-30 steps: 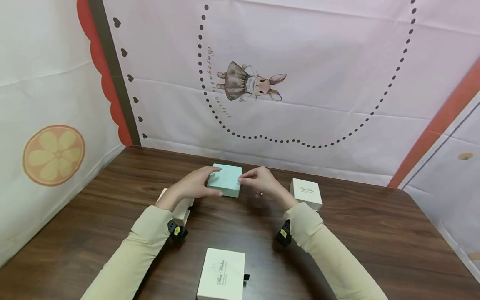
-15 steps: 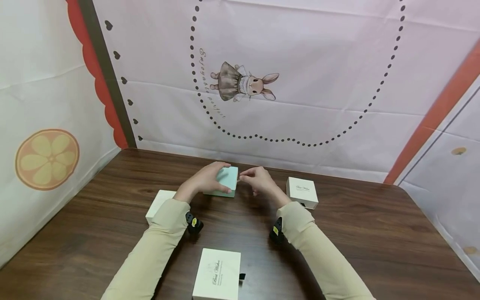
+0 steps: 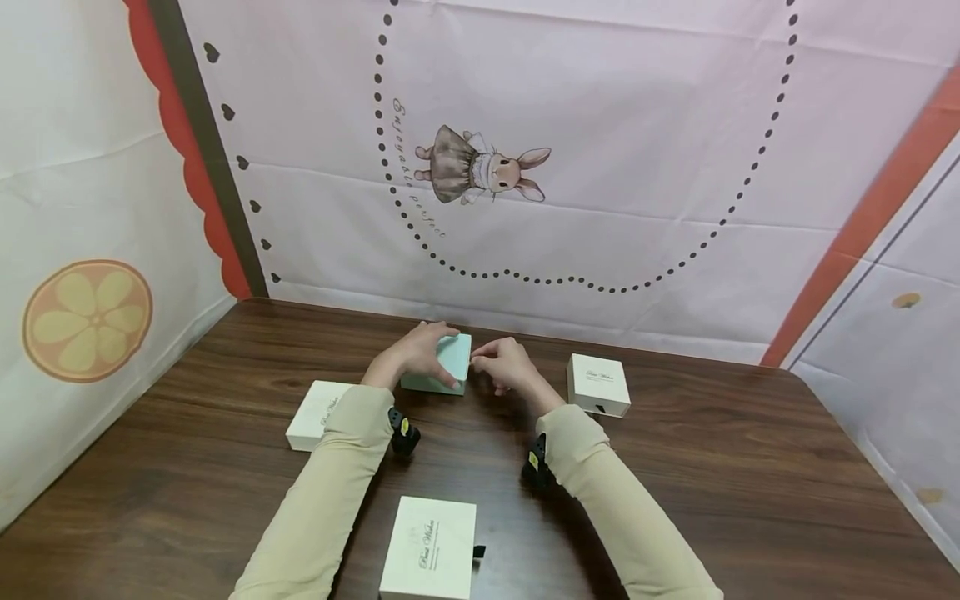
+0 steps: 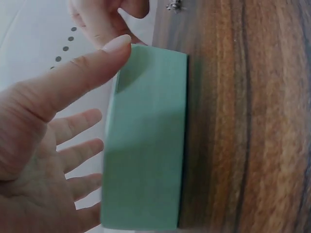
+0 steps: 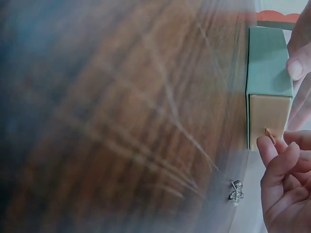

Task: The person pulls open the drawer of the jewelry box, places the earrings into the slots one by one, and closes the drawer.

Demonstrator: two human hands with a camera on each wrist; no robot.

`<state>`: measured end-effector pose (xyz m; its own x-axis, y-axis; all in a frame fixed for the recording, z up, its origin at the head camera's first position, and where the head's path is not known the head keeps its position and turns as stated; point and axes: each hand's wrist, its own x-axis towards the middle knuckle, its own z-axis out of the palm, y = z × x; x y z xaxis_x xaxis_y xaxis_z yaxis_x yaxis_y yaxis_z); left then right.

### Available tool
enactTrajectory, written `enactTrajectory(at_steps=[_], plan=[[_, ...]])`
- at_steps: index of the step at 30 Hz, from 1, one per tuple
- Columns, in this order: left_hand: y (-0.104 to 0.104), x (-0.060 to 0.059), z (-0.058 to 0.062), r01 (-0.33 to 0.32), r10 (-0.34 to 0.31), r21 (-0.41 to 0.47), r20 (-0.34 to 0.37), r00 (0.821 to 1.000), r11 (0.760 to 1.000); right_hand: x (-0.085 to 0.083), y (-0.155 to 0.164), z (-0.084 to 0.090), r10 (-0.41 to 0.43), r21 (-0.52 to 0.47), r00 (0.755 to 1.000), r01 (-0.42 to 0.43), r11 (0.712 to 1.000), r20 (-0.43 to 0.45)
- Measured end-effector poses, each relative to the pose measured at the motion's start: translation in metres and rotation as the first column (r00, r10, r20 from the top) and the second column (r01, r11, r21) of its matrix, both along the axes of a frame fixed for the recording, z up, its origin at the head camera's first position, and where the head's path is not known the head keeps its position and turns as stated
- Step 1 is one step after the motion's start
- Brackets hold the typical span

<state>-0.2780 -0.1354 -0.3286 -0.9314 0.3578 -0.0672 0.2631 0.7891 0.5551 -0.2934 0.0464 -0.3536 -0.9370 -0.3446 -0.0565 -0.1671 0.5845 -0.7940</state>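
Right grip [image 3: 506,365] pinching small tab [image 5: 270,136] on tan end face [image 5: 267,109] of mint box [image 3: 451,358], apparently since tab is offering best hold there. Left grip [image 3: 415,354] spanning box top, fingers spread and fairly straight, thumb resting along near edge, likely for steadying against any tug. Mint box sitting just below centre of head frame, towards far side of worktop [image 3: 712,475]. White boxes [image 3: 408,542] lying apart, lower middle, left and right of frame, probably set aside so mint box is getting both hands.
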Motion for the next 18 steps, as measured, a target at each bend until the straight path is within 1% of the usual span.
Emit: enactTrajectory(at_steps=[6, 10, 15, 18], plan=[[0.0010, -0.0020, -0.0045, -0.027, 0.028, -0.028, 0.014, 1.000, 0.999, -0.0007, -0.0068, -0.0006, -0.046, 0.028, 0.999, 0.046, 0.999, -0.011], [0.0015, -0.0049, -0.0054, -0.027, 0.028, -0.045, 0.022, 0.999, 0.999, -0.0007, -0.0074, -0.0015, -0.066, 0.027, 0.998, 0.066, 0.997, -0.014], [0.0024, -0.0055, -0.0048, -0.007, 0.008, -0.074, 0.015, 1.000, 0.997, -0.0011, -0.0071, -0.0030, -0.089, 0.014, 0.996, 0.089, 0.996, 0.000], [0.0032, -0.0050, -0.0043, 0.005, -0.004, -0.102, 0.003, 1.000, 0.995, -0.0016, -0.0078, -0.0031, -0.090, 0.030, 0.996, 0.090, 0.995, -0.016]])
